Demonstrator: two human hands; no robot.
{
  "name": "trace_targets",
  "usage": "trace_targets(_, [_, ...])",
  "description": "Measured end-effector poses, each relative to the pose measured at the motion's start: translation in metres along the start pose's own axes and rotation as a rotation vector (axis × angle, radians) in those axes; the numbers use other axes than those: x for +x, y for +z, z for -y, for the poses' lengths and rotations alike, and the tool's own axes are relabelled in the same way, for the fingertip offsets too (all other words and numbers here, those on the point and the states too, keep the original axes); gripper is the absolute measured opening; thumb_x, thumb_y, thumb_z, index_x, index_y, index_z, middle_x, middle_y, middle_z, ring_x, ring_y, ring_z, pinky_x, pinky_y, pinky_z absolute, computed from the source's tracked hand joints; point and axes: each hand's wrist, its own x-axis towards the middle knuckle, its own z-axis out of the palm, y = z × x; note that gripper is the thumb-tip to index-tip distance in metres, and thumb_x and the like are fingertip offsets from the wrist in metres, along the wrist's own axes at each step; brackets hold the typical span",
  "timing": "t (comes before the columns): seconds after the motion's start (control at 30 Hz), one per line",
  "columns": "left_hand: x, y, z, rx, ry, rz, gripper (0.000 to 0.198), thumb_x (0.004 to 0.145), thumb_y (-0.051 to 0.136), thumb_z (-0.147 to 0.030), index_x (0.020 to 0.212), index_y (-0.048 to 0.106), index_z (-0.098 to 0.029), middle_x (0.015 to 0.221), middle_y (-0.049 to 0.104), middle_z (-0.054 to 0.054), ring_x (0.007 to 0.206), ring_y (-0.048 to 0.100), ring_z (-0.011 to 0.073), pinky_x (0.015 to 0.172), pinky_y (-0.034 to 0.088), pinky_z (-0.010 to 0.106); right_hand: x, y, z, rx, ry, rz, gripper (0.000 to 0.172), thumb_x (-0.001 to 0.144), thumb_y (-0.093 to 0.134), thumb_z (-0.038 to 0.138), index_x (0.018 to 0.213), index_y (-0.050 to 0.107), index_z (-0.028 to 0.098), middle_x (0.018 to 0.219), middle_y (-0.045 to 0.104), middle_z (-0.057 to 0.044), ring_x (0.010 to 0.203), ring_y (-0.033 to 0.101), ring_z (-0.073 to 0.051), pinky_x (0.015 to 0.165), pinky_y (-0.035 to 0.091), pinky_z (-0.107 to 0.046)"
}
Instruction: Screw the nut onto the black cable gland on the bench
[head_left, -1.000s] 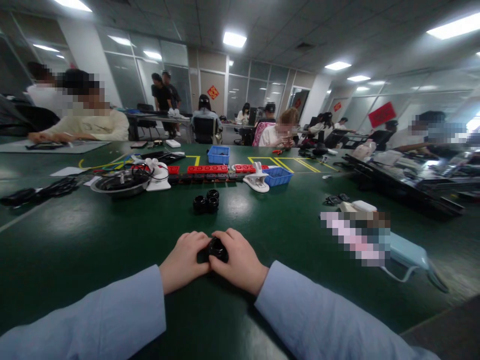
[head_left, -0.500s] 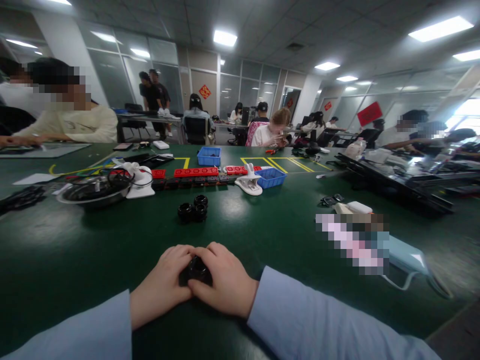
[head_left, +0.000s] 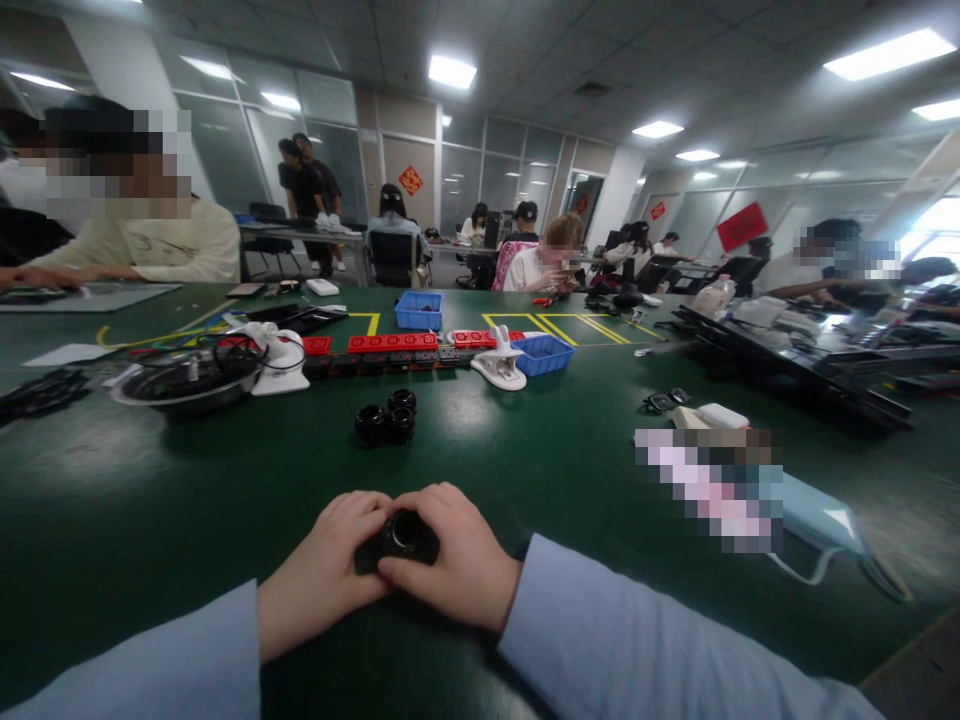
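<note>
A black, glossy round part [head_left: 406, 532] with a hollow centre is held low over the green table near me. My right hand [head_left: 463, 560] curls around its far and right sides, thumb on the near side. My left hand [head_left: 334, 553] closes in from the left, its fingertips meeting those of my right hand at the part's far edge. The fingers hide much of the part, and I cannot tell whether it rests on the table. Beyond my hands, three similar black round parts [head_left: 386, 420] stand in a tight cluster.
A metal bowl [head_left: 187, 392] with dark items stands left, beside a white clip-based device [head_left: 276, 360]. Red strips [head_left: 392, 343], a white clip stand [head_left: 500, 362] and two blue bins, one nearer [head_left: 545, 356], lie ahead. Right are a pale blue pouch [head_left: 814, 510] and black panels [head_left: 795, 375].
The black round part has turned so its opening faces me more and has shifted slightly right. My right hand moved a little right with it; my left hand barely moved.
</note>
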Motion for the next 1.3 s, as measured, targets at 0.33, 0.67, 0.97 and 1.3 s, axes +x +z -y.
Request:
trace_targets(0.33, [-0.0003,0.0039,0.0037,0.036,0.045,-0.045,0.029,0.067,0.062,-0.026,0.095,0.061,-0.022,0.107,0.057,0.004,0.103,0.048,0.0254,0.095,0.037,0.043,0.0009,0.0007,-0.0007,-0.029,-0.028,0.0,0.047,0.068,0.076,0.025,0.11,0.059,0.015,0.096,0.06,-0.005,0.089,0.052,-0.019,0.08,0.042,-0.031])
trace_targets(0.67, [0.0,0.0049,0.0063,0.037,0.049,-0.034,0.029,0.066,0.062,-0.023,0.095,0.063,-0.023,0.107,0.057,0.004,0.103,0.048,0.0257,0.095,0.037,0.044,-0.0005,0.0017,0.0014,-0.089,-0.009,0.014,0.048,0.07,0.073,0.028,0.114,0.058,0.017,0.095,0.059,-0.005,0.088,0.051,-0.019,0.078,0.043,-0.031])
trace_targets(0.97, [-0.0019,0.0033,0.0024,0.048,0.069,-0.136,0.031,0.064,0.065,-0.023,0.095,0.064,-0.022,0.106,0.056,0.004,0.103,0.05,0.0263,0.092,0.041,0.042,-0.0021,0.0019,0.0033,-0.087,-0.074,-0.032,0.048,0.068,0.074,0.026,0.111,0.057,0.016,0.095,0.057,-0.005,0.088,0.051,-0.018,0.078,0.043,-0.029])
trace_targets(1.3, [-0.0007,0.0102,0.01,0.083,0.098,-0.135,0.034,0.062,0.064,-0.022,0.096,0.064,-0.023,0.108,0.055,0.004,0.105,0.048,0.0267,0.095,0.039,0.045,-0.0007,0.0019,0.0014,-0.129,-0.016,0.029,0.046,0.07,0.073,0.028,0.111,0.057,0.015,0.095,0.058,-0.006,0.089,0.051,-0.019,0.079,0.043,-0.031])
